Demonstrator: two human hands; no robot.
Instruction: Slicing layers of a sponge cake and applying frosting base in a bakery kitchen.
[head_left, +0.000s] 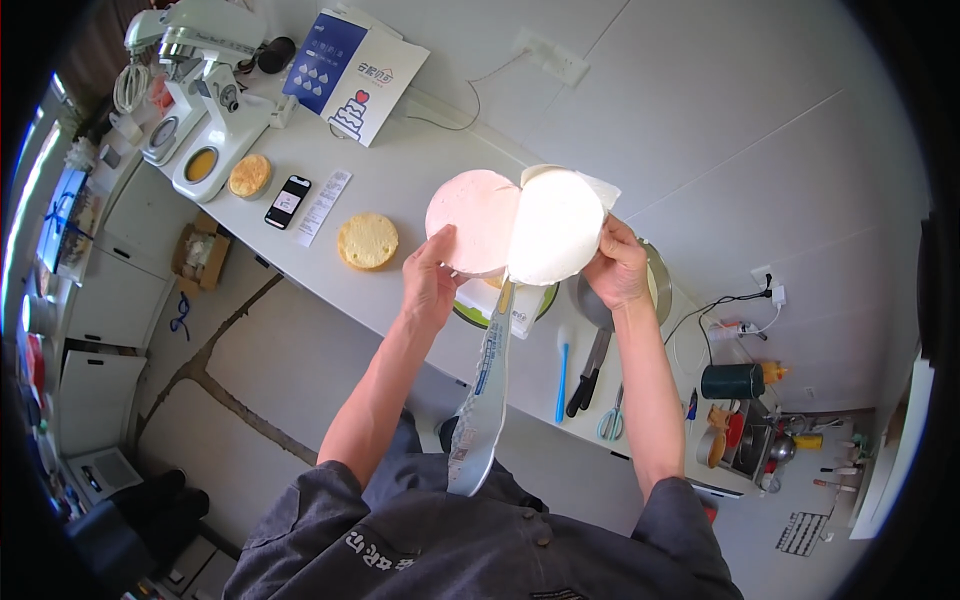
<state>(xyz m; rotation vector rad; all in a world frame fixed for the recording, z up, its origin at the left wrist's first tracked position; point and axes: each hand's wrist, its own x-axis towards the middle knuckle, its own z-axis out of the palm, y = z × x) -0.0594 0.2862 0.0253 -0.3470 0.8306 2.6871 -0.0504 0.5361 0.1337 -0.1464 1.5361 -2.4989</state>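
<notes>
Up over the counter I hold two round flat discs side by side, their edges meeting in the middle. The pink disc (472, 222) is pinched at its lower left by my left hand (430, 278), thumb on top. My right hand (618, 268) grips the right edge of the white disc (556, 228), and a pale flap sticks out behind it. What the discs are made of I cannot tell. A long translucent printed film strip (484, 385) hangs from between them toward my apron. Below, partly hidden, is a green-rimmed turntable (543, 305).
Two round sponge cakes (367, 241) lie to the left, near a phone (288, 201) and a paper slip (323, 207). Stand mixers (222, 100) and a printed box (355, 75) stand farther back. Right of the turntable lie a blue spatula (562, 382), dark-handled knives (582, 393), scissors (611, 422) and a metal bowl (658, 284).
</notes>
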